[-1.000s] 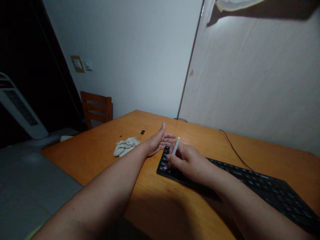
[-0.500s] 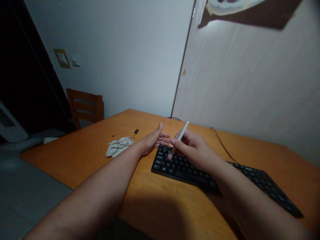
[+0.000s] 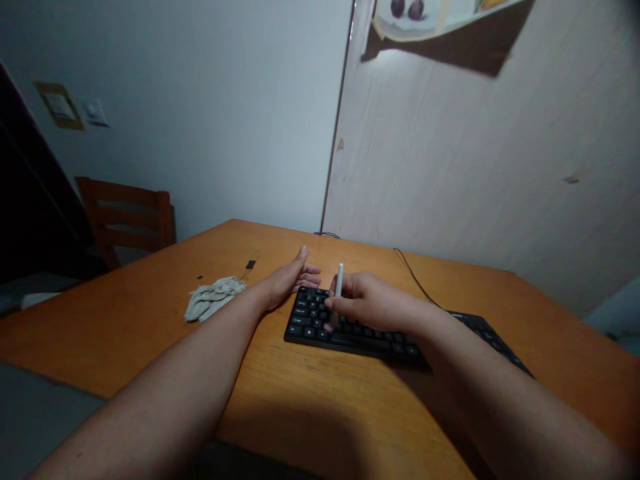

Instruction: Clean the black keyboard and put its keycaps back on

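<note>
A black keyboard (image 3: pixel 301 331) lies on the wooden table, partly covered by my right hand and forearm. My right hand (image 3: pixel 357 300) is closed around a small brush (image 3: pixel 339 281) with a white handle. The brush stands nearly upright, and its pinkish bristles are down at the keys on the keyboard's left part. At the keyboard's far left corner rests my left hand (image 3: pixel 293 280), thumb up and fingers stretched out, with nothing held. A crumpled pale cloth glove or rag (image 3: pixel 213 298) lies left of my left wrist.
Beyond the cloth is a small black binder clip (image 3: pixel 251 265), with a tiny dark piece (image 3: pixel 200 277) to its left. A black cable (image 3: pixel 417 280) runs from the keyboard toward the wall. A wooden chair (image 3: pixel 130 217) stands past the table's (image 3: pixel 280 393) left edge.
The camera view has turned to the right. My right hand has swung the brush from tilted to nearly upright, its bristles now nearer the keyboard's front edge. My left hand keeps its place.
</note>
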Motion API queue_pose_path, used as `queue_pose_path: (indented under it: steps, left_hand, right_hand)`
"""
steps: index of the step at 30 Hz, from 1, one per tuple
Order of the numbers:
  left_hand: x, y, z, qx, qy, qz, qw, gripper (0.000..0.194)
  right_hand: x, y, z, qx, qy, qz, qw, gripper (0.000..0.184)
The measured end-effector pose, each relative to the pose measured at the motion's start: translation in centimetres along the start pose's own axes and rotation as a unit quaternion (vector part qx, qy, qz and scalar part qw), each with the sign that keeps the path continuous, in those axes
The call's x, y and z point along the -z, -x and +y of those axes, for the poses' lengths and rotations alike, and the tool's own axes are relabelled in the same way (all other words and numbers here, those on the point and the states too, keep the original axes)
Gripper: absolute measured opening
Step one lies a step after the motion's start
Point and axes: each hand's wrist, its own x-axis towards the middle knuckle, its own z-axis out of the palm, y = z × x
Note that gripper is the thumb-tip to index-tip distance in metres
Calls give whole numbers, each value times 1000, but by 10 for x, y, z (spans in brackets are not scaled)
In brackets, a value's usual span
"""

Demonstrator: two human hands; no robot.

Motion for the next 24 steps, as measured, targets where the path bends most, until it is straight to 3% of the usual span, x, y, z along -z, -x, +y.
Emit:
queue_pose_path:
  steps: [5, 11, 15, 24]
  left_hand:
    - [-4, 5, 2, -2, -18, 24, 1000, 89]
    - [-8, 11, 3, -14, -35, 27, 999, 80]
    - [-11, 14, 6, -8, -32, 19, 999, 79]
    - [-15, 19, 10, 5, -47, -2, 999, 67]
  right_hand:
    - [-2, 13, 13, -10, 34, 52, 998, 16]
    - [-3, 26, 26, -32, -35, 91, 995, 16]
    - [1, 22, 21, -26, -75, 162, 984, 17]
    - [0, 1, 26, -4, -96, 207, 974, 23]
